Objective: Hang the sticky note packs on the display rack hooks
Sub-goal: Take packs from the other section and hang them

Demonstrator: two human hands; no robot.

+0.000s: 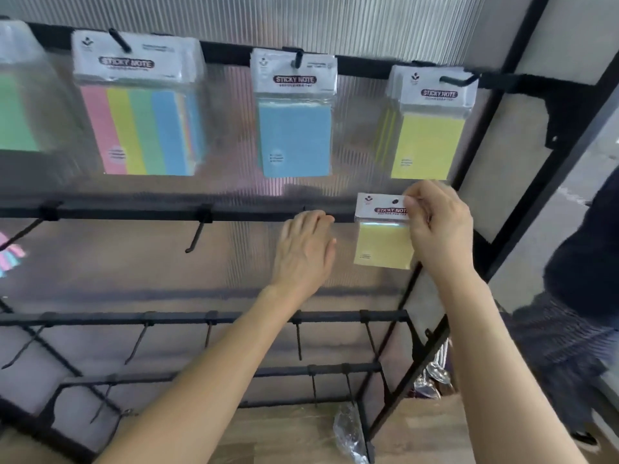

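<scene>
**Small yellow pack held up at the middle bar**

You stand at a rack [134,212] made of thin black metal bars. Behind it is a see-through plastic wall [234,15] with lots of little ridges.

Packs hang on the top bar in shiny clear bags. Each has a white card on top that says "STICKY NOTE".
- The striped pack [144,128] is the biggest. It has pink, yellow, green and blue strips inside.
- The blue pack [294,139] is a flat rectangle. It hangs in the middle.
- The yellow packs [428,145] hang on the right, a few on one hook.
- A blurry green pack [16,112] is at the far left edge.

Your right hand [438,226] pinches the white card of the small yellow pack [382,242]. The pack is up against the right end of the middle bar, just under the yellow packs. Its card has a dark hole near the top.

Your left hand [304,249] holds nothing. Its fingers are loose and its tips touch the middle bar, just left of the small pack.

A bare black hook [196,234] sticks out further left on that bar.
</scene>
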